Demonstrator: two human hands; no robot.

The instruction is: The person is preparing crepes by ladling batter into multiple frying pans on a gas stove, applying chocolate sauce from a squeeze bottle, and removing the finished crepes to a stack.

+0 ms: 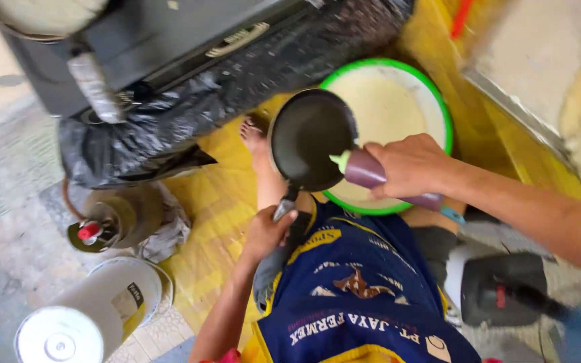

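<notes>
The head camera looks straight down on a floor of yellow woven matting (216, 202) that gives way to grey patterned paving (8, 222) on the left. At the far side, a crumpled black plastic sheet (189, 114) covers the base of a dark metal box.

A small round black frying pan (311, 138), smooth and matte, is held above a wide green-rimmed basin of pale creamy batter (398, 101). The left hand (267, 232) is closed around the pan's handle, near the blue printed apron (358, 296). The right hand (408, 165) is wrapped around a purple plastic squeeze bottle with a pale green nozzle (364, 171), and the nozzle touches the pan's right edge. A bare foot (253, 138) rests on the matting just left of the pan.

At the near left, a dull gas cylinder with a red valve (105, 222) stands beside two white plastic buckets (89, 316).
</notes>
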